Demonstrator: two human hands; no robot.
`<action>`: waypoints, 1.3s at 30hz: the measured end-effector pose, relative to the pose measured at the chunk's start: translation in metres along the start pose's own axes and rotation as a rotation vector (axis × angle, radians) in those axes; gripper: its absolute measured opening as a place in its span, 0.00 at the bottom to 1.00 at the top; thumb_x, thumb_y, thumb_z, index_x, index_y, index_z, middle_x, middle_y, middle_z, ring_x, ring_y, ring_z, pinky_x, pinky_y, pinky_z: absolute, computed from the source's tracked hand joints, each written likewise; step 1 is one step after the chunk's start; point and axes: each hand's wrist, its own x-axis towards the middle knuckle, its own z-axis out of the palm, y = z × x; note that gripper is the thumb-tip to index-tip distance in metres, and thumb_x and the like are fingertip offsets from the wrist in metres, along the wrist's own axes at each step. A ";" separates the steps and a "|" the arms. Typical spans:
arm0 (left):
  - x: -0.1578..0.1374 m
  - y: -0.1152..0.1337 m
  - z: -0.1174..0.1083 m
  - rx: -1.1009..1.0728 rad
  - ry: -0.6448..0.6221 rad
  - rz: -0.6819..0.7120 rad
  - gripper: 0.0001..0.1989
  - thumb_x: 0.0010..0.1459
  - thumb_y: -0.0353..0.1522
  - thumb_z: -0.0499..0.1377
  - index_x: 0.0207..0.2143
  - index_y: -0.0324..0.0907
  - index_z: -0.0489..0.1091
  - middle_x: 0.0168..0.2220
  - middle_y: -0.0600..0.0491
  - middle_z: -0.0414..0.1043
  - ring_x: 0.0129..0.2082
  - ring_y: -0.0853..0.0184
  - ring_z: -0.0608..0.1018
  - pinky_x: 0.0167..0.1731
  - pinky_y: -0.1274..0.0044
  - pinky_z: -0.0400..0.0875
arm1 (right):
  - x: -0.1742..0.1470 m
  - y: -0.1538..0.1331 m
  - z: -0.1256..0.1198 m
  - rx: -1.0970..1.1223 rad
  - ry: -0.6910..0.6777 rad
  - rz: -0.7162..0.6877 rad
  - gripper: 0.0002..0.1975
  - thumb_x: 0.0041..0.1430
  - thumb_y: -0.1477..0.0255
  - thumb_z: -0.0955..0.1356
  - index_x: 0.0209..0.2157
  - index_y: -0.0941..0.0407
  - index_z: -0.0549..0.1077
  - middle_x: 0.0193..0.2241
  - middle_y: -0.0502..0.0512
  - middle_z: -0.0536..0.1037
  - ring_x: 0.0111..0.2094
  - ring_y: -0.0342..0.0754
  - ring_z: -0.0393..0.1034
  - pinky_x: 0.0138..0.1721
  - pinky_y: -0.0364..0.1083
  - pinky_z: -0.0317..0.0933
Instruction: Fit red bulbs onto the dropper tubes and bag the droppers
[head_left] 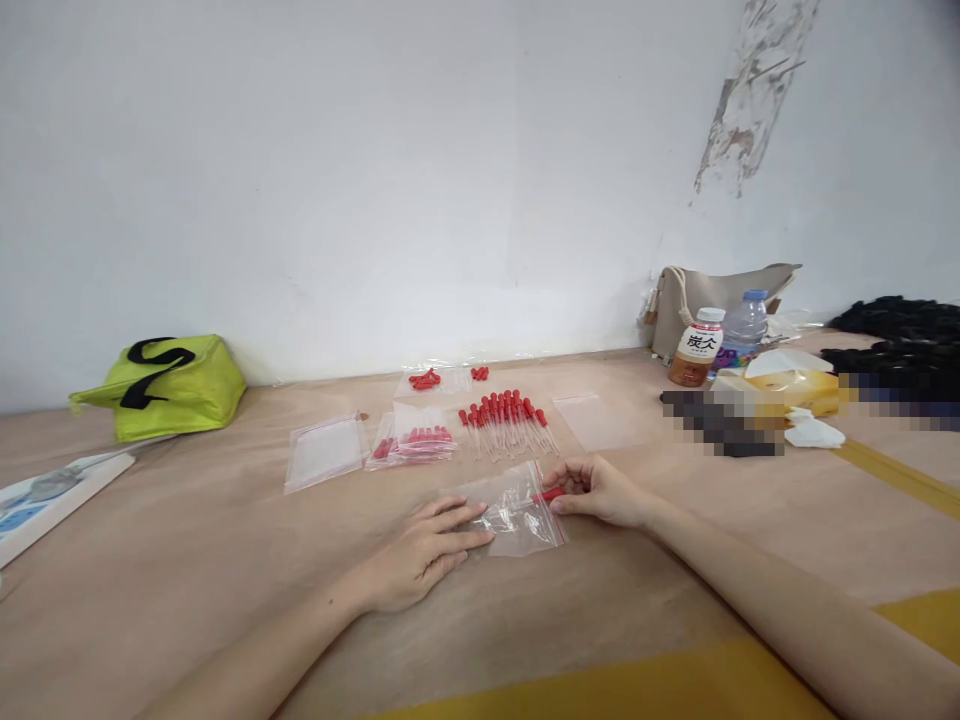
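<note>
A clear zip bag (517, 535) lies flat on the brown-papered table. My left hand (424, 555) rests on the bag's left end with its fingers stretched out. At the bag's right, zip-edged mouth, my right hand (596, 492) pinches a dropper by its red bulb (553, 494); the clear tube reaches into the bag. Beyond my hands lies a fanned pile of red-topped droppers (506, 418). To its left is a stack of bags with red-topped droppers inside (420, 442), and farther left a stack of flat zip bags (326, 455).
Loose red bulbs (425, 379) lie near the wall, and another flat bag (589, 420) is right of the pile. A yellow-green bag (180, 390) stands at left. Bottles (697, 350), a beige bag (727, 285) and a tissue pack (795, 385) are at right.
</note>
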 end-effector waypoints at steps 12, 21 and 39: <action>0.002 -0.001 0.001 -0.055 0.033 0.042 0.19 0.62 0.33 0.45 0.55 0.57 0.55 0.58 0.61 0.52 0.57 0.61 0.54 0.54 0.64 0.51 | 0.003 -0.006 0.021 -0.198 -0.061 -0.136 0.12 0.50 0.61 0.66 0.30 0.55 0.75 0.23 0.49 0.72 0.25 0.41 0.63 0.28 0.40 0.57; -0.001 0.000 0.003 -0.089 0.091 -0.010 0.21 0.61 0.33 0.46 0.56 0.55 0.53 0.58 0.58 0.52 0.57 0.62 0.56 0.54 0.64 0.51 | -0.003 -0.010 0.008 0.158 -0.218 0.085 0.18 0.46 0.62 0.68 0.39 0.55 0.74 0.35 0.52 0.77 0.36 0.45 0.70 0.41 0.47 0.61; -0.002 -0.002 0.001 -0.154 0.129 -0.029 0.20 0.58 0.35 0.51 0.54 0.49 0.58 0.54 0.52 0.59 0.53 0.63 0.63 0.52 0.69 0.58 | 0.003 0.001 -0.001 -0.064 -0.087 0.015 0.07 0.42 0.70 0.70 0.26 0.58 0.74 0.25 0.51 0.75 0.27 0.41 0.67 0.30 0.42 0.60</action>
